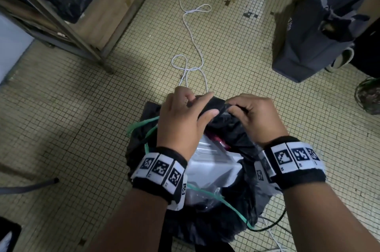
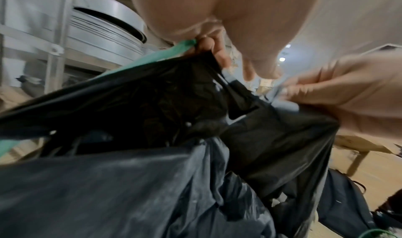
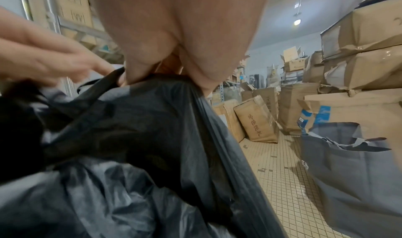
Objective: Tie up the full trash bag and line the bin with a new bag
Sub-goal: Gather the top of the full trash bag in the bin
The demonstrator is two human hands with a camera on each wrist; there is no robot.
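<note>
A full black trash bag [image 1: 226, 216] sits on the tiled floor below me, its mouth still gaping over white plastic trash [image 1: 211, 161]. A green drawstring [image 1: 141, 124] loops out at its left side. My left hand [image 1: 185, 116] pinches the bag's far rim, and in the left wrist view my left hand [image 2: 215, 52] holds black plastic [image 2: 152, 104] together with the green drawstring [image 2: 152, 57]. My right hand [image 1: 248, 114] grips the bunched rim beside it; the right wrist view shows my right hand [image 3: 165, 69] clenched on the gathered black plastic [image 3: 152, 121]. The two hands nearly touch.
A white cable [image 1: 191, 46] snakes across the floor ahead. A metal shelf rack [image 1: 67, 31] stands at the left, a dark grey fabric bag [image 1: 320, 31] at the right. Stacked cardboard boxes [image 3: 359, 52] fill the room's right side. A black cable [image 1: 273, 223] lies by the bag.
</note>
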